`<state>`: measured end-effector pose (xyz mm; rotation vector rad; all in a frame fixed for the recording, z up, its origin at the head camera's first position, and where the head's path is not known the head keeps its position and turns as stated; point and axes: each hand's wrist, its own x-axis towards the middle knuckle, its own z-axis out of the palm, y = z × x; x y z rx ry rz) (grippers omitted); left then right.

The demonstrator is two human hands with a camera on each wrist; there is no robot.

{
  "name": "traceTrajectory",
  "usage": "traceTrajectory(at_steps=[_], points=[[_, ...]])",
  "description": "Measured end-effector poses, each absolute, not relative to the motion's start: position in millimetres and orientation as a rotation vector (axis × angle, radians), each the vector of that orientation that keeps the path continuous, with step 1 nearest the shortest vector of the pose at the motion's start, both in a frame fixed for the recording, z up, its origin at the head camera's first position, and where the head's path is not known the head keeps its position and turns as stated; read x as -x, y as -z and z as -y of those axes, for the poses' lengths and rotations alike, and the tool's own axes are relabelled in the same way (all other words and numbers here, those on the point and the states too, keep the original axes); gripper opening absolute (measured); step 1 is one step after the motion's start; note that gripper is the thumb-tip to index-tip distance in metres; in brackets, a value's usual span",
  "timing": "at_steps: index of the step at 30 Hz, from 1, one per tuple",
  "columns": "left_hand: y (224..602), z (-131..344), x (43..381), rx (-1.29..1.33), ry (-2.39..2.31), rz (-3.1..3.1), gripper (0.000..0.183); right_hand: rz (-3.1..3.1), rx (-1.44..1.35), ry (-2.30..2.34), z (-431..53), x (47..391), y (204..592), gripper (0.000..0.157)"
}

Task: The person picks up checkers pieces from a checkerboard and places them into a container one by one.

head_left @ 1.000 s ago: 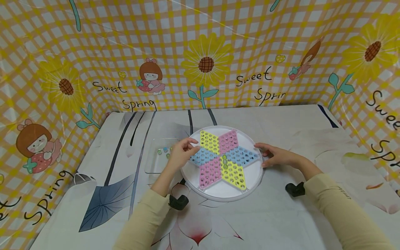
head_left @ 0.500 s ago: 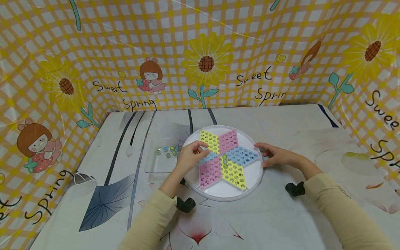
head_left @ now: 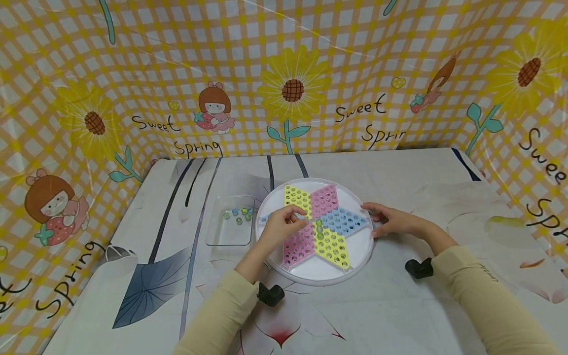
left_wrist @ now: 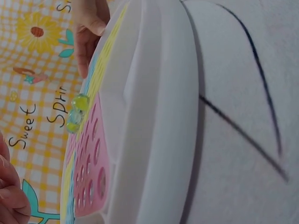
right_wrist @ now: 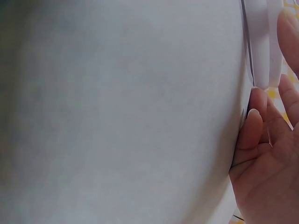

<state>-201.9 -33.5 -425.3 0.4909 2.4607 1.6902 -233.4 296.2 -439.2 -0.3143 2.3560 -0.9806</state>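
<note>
A round white Chinese checkers board [head_left: 284,272] with a yellow, pink and blue star lies on the table. Three greenish glass marbles [head_left: 319,230] sit in a short row near its centre. My left hand [head_left: 282,228] hovers over the board's left half, thumb and fingertips close together; whether something is between them is hidden. Its fingers [left_wrist: 11,196] show at the edge of the left wrist view. My right hand [head_left: 396,222] holds the board's right rim, with the thumb and fingers [right_wrist: 251,128] against it.
Left of the board stands a clear square tray [head_left: 217,236] with several green and blue marbles [head_left: 239,221]. A patterned white cloth [head_left: 355,320] covers the table. Behind rises a checked yellow curtain [head_left: 248,29] with flowers.
My left hand has moved right, from near the tray and the board's left edge towards the marbles at the centre. The right hand has stayed at the rim.
</note>
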Motion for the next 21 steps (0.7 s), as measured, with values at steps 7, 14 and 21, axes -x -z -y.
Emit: traceTrajectory(at_steps=[7,14,21], points=[[429.8,26.4,200.9,-0.489,-1.594,-2.474,0.024,-2.354,0.309,0.978,-295.5,233.7,438.8,0.087],[434.9,20.1,200.3,-0.493,-1.485,-2.460,0.023,-2.350,0.306,0.982,-295.7,234.4,439.9,0.087],[438.2,13.3,198.0,-0.473,-1.387,-2.452,0.020,-2.347,0.305,0.985,-296.1,234.9,440.2,0.087]])
